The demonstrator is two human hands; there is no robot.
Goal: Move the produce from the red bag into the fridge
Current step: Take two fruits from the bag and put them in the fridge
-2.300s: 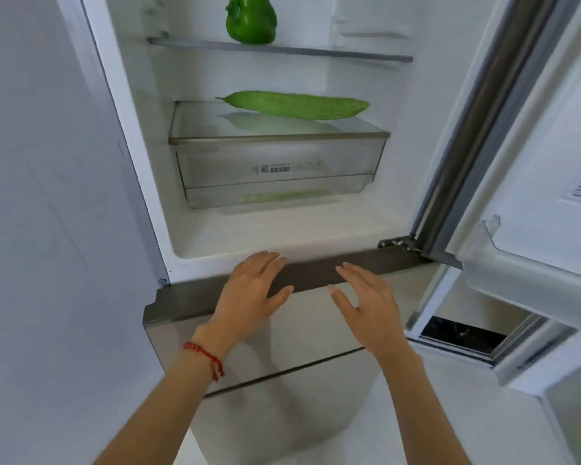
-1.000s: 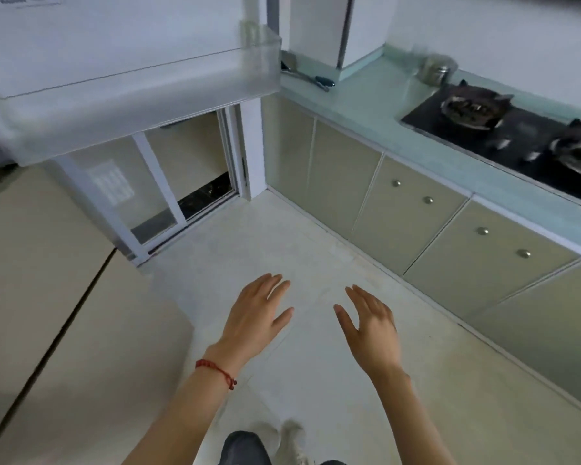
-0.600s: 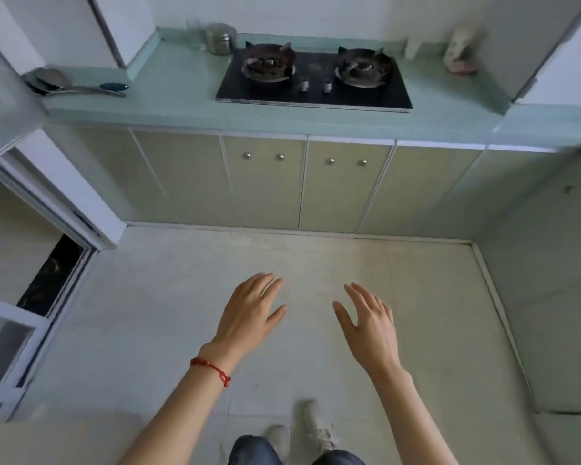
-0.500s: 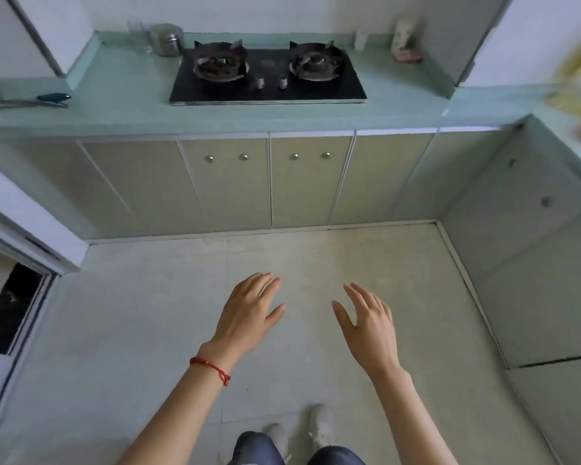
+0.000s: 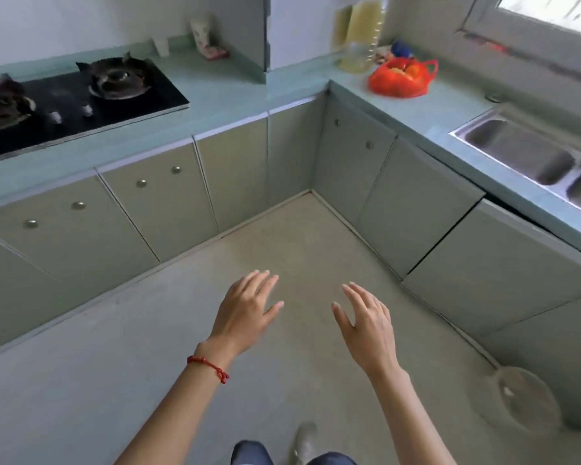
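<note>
Head view, hands [image 5: 309, 318] empty over floor [image 5: 81, 380], red bag [image 5: 399, 77] on counter [image 5: 426, 112]

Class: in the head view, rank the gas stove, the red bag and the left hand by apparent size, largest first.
1. Gas stove, though cut off by the frame.
2. Left hand and red bag: look alike; hand is nearer, so unranked.

A home kitchen is shown. A black glass two-burner gas hob [image 5: 64, 95] is set into a pale green L-shaped countertop [image 5: 235, 92], and a stainless-steel double sink [image 5: 530, 152] is fitted near a window.
</note>
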